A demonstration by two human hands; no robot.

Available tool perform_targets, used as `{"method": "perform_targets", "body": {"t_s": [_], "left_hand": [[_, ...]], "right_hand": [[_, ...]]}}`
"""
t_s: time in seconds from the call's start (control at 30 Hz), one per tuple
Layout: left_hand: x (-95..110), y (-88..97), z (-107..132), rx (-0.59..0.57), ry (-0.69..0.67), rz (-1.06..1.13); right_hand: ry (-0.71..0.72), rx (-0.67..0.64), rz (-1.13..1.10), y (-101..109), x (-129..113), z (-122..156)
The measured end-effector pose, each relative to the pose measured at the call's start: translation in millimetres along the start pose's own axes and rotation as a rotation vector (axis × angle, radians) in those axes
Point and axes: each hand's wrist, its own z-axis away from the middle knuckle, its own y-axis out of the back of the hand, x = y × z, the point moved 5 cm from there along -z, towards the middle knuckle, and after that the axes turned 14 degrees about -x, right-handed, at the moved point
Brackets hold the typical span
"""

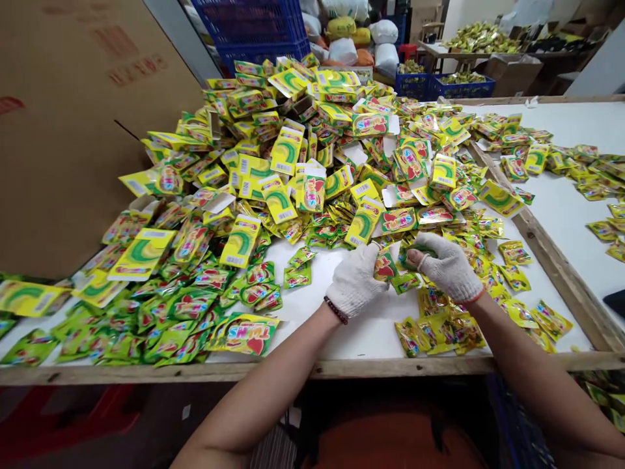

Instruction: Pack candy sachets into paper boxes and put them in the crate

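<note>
Left hand: our left hand [355, 280] wears a white knit glove; its fingers are curled shut on the near end of a small bunch of sachets [387, 266]; a bead bracelet [336, 311] sits on the wrist
Right hand: our right hand [446, 267], gloved the same, closes on the far side of the same bunch; the thumb presses on a green packet at the top
Sachets in hand: red, yellow and green; held between our two hands just above the table [361, 339], near its front edge and right of the middle
Near stack: a loose stack of sachets [439, 332] lies on the table just below our right wrist
Left foreground: a large flat pouch [241, 333] lies face up among green packets, well apart from our hands
Heap: a big heap of yellow-green cartons [293, 156] and sachets fills the table beyond our hands; its near edge touches our fingers
Surroundings: brown cardboard [58, 130] leans at the left; blue crates [254, 26] stand behind the heap; a second table [566, 208] to the right carries scattered sachets
</note>
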Motion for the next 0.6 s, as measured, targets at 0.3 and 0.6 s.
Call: {"method": "perform_targets", "body": {"t_s": [0.3,0.6], "left_hand": [[10,5.8,2,-0.080,-0.048,-0.145],[16,-4.8,3,-0.077,-0.228,-0.189]], "right_hand": [[-0.009,-0.183,0.070,-6,-1,-4],[-0.234,-0.387,-0.103,-25,14,-5]]}}
